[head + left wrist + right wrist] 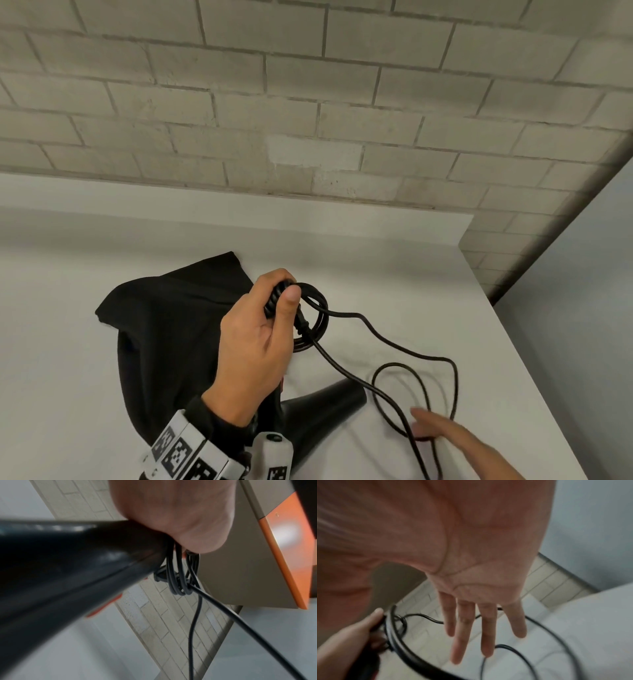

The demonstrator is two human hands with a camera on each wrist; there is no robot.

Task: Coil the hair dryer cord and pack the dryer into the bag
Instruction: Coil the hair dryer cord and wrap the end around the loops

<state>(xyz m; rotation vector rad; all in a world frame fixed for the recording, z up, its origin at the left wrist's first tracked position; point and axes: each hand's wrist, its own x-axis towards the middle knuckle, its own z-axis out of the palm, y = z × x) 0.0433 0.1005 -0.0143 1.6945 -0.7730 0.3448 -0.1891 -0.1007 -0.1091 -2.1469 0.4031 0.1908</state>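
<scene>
Black cord (394, 349) coils under left hand (260, 339) thumb, loose loops beside right hand (445, 435) fingers (465, 628).

Bag (164, 329) on table (394, 260), dryer (318, 407) right, cord (416, 390) farther right

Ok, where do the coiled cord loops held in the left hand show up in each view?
Head: coiled loops centre, beside the left hand thumb.
Left wrist: coiled loops centre, below the palm, by the dryer handle.
Right wrist: coiled loops lower left, blurred.
Shared landmark: brick wall.
</scene>
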